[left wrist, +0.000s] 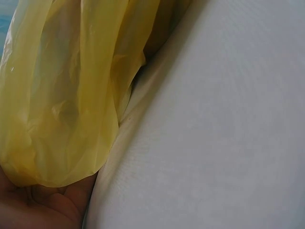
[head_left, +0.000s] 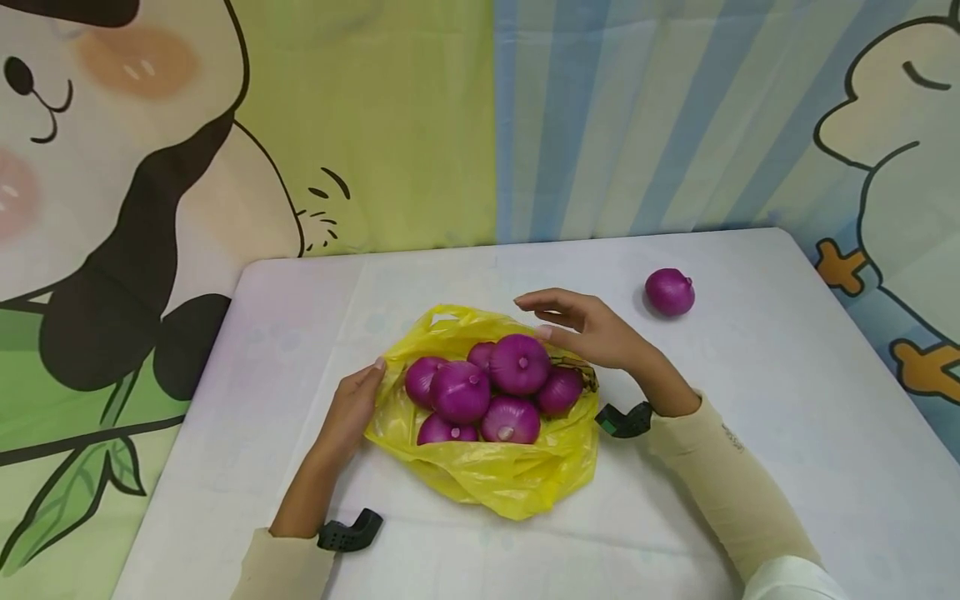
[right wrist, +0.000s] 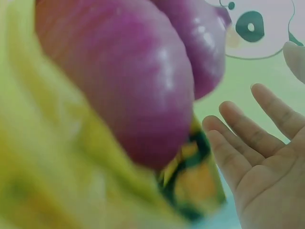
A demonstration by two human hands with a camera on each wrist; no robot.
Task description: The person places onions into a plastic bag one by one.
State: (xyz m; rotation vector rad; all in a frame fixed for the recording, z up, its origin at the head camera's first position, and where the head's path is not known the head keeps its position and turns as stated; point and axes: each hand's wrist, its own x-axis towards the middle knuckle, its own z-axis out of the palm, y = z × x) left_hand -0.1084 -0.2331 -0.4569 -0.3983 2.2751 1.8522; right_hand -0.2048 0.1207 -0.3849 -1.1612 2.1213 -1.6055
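Note:
A yellow plastic bag (head_left: 517, 479) lies open in the middle of the table with several purple onions (head_left: 460, 392) heaped inside it. My left hand (head_left: 351, 408) grips the bag's left edge, its thumb on the near side of the plastic. In the left wrist view the bag (left wrist: 62, 114) covers most of that hand's fingers (left wrist: 71, 198). Over the bag's right rim hovers my right hand (head_left: 596, 329), fingers loosely extended and holding nothing. The right wrist view shows its palm and spread fingers (right wrist: 267, 143) beside two onions (right wrist: 124, 71).
A single purple onion (head_left: 670, 292) sits apart on the white table (head_left: 750, 350), toward the back right. Behind the table hangs a cartoon-printed curtain (head_left: 420, 125). Black wrist devices (head_left: 351, 531) are worn on both arms.

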